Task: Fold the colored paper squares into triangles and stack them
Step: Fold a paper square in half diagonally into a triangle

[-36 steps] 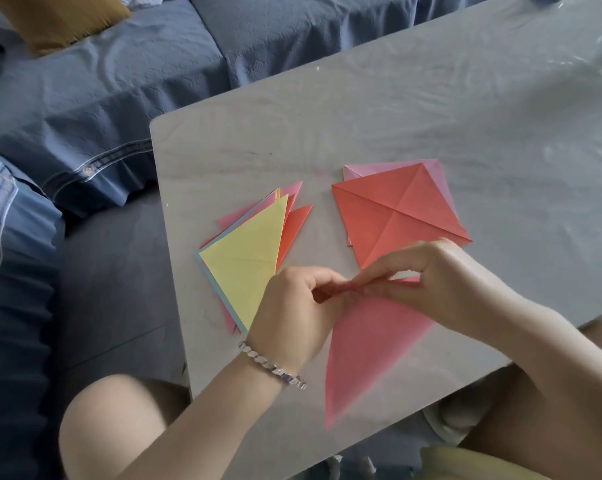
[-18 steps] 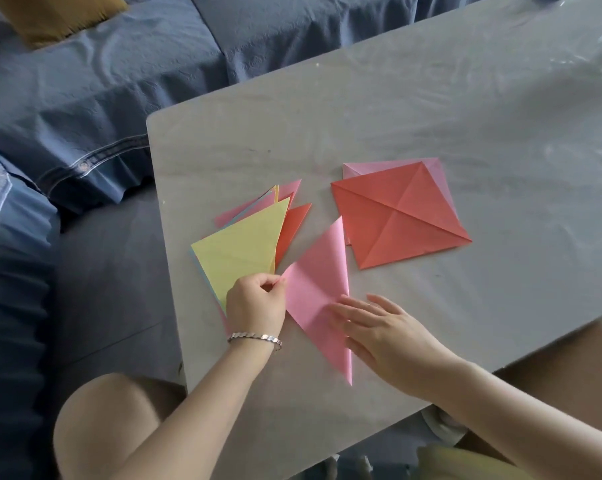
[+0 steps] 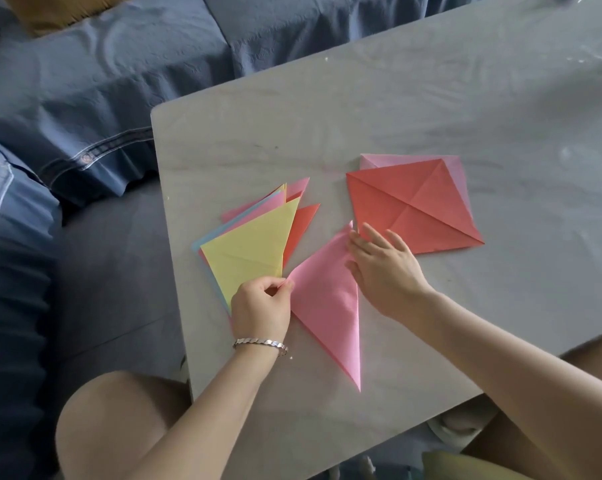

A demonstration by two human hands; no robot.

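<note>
A pink triangle [image 3: 327, 303] lies flat on the worktop [image 3: 362, 109], its long side running near to far and its sharpest tip pointing near. The left hand [image 3: 261, 306] pinches its left corner. The right hand [image 3: 382, 268], fingers straight, presses its far corner. To the left lies the stack [image 3: 254, 247], yellow on top. Far right lies a red square [image 3: 410, 206].

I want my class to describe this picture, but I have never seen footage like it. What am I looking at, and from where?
No machine here: a person wears a camera on the head, looking down at their own hands. On the table lie a stack of folded triangles, yellow on top, and a creased red square over a pale pink sheet. Between them lies a pink triangle. The left hand pinches its corner; the right hand presses straight fingers on its edge.
</note>
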